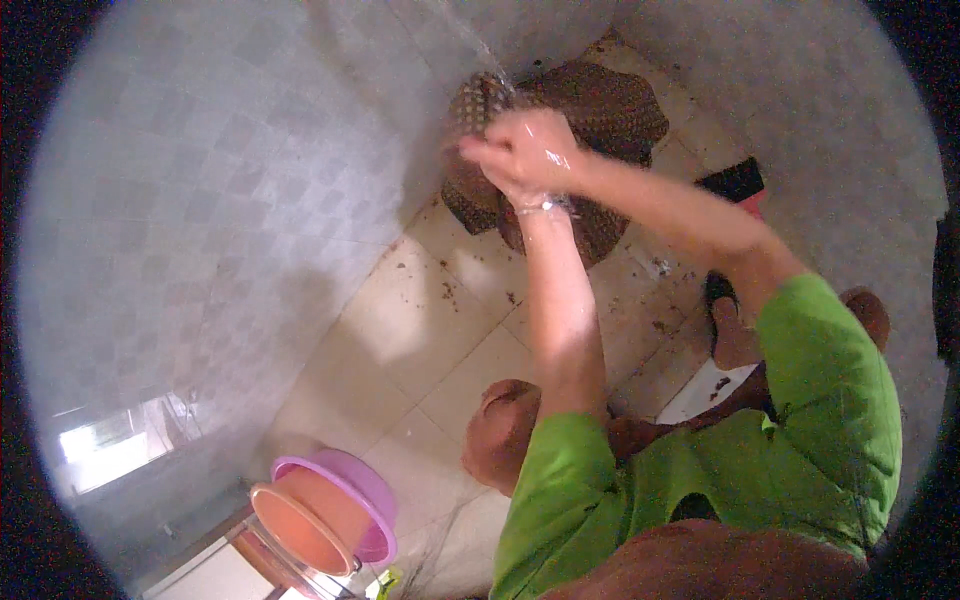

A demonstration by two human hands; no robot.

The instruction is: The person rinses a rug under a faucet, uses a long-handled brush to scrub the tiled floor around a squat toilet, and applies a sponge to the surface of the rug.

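Head view, looking down into a tiled washroom corner; both forearms reach forward from green sleeves. The left hand (545, 195) and right hand (520, 150) meet over a brown patterned cloth (600, 110), which hangs or is held up against the wall corner above the floor (420, 330). A thin water stream (480, 45) falls onto the hands and cloth. Right-hand fingers (480, 150) are curled and clenched on a fold of the cloth; the left hand lies under and behind the right, wet and glaring, so whether its fingers are clenched or released cannot be told.

Judgement on handling: cloth is soft and limp; soaked, it is likely heavy and sagging, somewhat slippery; not fragile. Best taken by a bunched fold or the upper edge, with both hands sharing the weight.

Surroundings: dark debris specks on the floor tiles; a stack of basins, orange basin (300, 520) inside purple basin (365, 480), well apart at lower left; a foot in a sandal (730, 330) at right.
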